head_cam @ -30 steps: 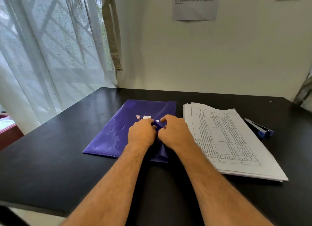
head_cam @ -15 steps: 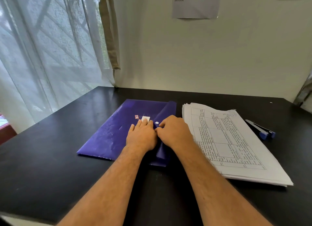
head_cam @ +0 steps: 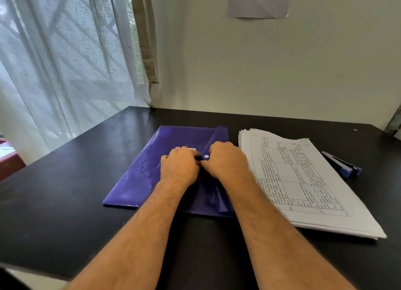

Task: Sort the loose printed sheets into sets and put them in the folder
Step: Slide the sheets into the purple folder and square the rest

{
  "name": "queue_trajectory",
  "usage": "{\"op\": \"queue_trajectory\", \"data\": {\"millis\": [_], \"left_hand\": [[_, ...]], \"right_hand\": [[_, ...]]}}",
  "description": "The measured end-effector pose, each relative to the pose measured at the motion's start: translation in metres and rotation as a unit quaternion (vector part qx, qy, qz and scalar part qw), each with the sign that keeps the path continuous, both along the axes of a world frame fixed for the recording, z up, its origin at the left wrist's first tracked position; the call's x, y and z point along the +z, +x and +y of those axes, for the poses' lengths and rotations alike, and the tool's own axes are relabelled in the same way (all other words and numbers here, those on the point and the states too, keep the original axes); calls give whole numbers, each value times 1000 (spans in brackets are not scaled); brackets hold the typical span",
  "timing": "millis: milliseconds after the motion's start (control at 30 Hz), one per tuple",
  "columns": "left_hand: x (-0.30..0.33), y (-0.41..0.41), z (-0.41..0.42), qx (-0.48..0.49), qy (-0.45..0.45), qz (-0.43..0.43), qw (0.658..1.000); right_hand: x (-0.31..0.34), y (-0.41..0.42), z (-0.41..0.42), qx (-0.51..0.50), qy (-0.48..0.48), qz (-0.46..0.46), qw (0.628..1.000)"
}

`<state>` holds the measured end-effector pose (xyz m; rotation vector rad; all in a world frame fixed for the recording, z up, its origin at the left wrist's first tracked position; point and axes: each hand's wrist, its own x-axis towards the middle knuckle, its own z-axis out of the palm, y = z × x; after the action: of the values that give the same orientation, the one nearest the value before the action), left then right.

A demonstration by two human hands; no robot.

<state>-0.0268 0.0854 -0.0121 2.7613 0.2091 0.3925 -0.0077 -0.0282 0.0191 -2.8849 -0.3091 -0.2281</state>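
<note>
Lying flat on the black table (head_cam: 65,203), the purple folder (head_cam: 141,177) is being worked at its white snap button (head_cam: 206,156), which is showing between the two hands. Half a second ago the left hand (head_cam: 180,168) was lying flat; now its fingers are being curled at the flap beside the button, as are those of the right hand (head_cam: 226,161); an actual pinch cannot be told. The folder is probably being opened. Just right of the folder, the printed sheets (head_cam: 303,181) are being left unsorted, with a stapler (head_cam: 342,165) beyond them.
</note>
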Motion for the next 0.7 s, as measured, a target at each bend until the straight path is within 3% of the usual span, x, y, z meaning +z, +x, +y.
{"op": "queue_trajectory", "data": {"millis": [200, 333, 500, 633, 700], "left_hand": [[-2, 3, 0, 6, -43, -8, 999], [-5, 5, -1, -11, -15, 24, 1000], [-4, 3, -7, 25, 0, 36, 999], [-2, 3, -11, 64, -6, 61, 996], [0, 2, -12, 56, -33, 27, 998]], "right_hand": [[-2, 8, 6, 12, -22, -45, 999], [-5, 19, -8, -45, 116, -29, 992], [3, 21, -39, -91, 335, -15, 938], [5, 17, -58, -110, 388, 12, 915], [4, 14, -60, -103, 371, 15, 923]]}}
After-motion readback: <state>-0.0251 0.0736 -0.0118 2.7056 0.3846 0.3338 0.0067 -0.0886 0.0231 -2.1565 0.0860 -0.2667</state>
